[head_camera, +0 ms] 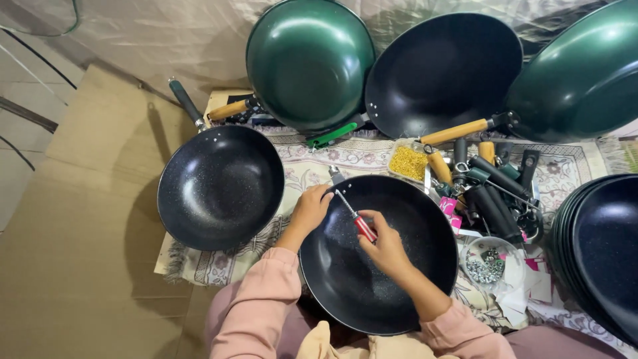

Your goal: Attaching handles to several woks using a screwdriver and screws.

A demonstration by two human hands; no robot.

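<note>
Head view: your right hand (384, 247) pinches the red-handled screwdriver (355, 217) over the black wok (399, 279), its shaft slanting up-left, tip toward the rim where your left hand (310, 209) curls, gripping the edge.

Floor workshop: many woks (221, 187), loose handles (488, 199), screws (485, 264).

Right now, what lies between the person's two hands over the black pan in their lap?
In the head view, only the red-handled screwdriver, held by the right hand, with its shaft pointing toward the pan rim near the left hand.
</note>
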